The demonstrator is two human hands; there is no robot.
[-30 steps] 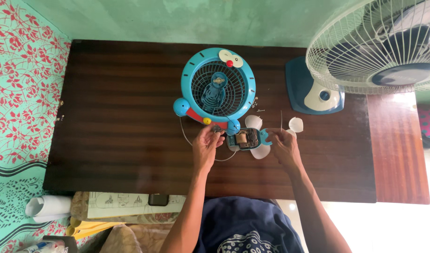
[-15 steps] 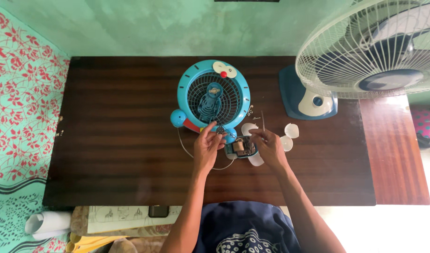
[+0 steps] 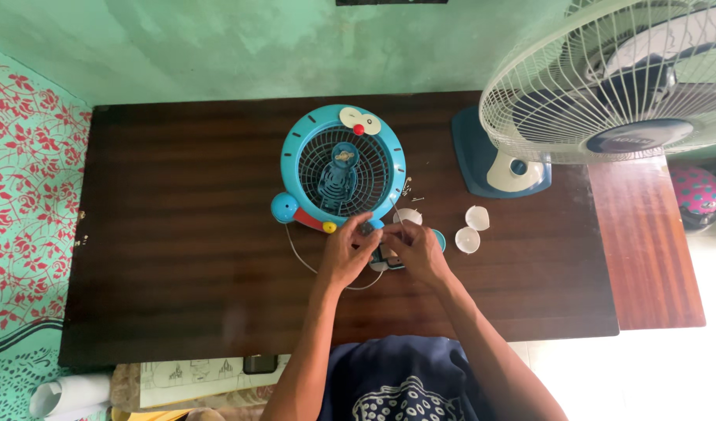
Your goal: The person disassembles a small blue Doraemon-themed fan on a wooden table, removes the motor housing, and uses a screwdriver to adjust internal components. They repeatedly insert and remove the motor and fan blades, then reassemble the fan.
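A small round blue toy fan (image 3: 342,169) with a wire grille lies flat on the dark wooden table (image 3: 179,234). Just below its rim, both my hands meet over a small blue and white motor part (image 3: 389,256). My left hand (image 3: 349,251) pinches at its top near the fan's rim. My right hand (image 3: 415,249) covers the part from the right, fingers curled on it. A thin white wire (image 3: 299,256) loops out from under my left hand. Two white half-shell pieces (image 3: 472,229) lie to the right.
A large white table fan (image 3: 607,78) on a blue base (image 3: 483,160) stands at the back right. A few tiny screws (image 3: 409,189) lie beside the toy fan. Papers and a roll (image 3: 69,394) sit below the table's front edge, and a pink dotted ball (image 3: 697,191) far right.
My hands have drawn closer together over the small part, now hiding most of it. The view has shifted, so everything sits further right in frame.
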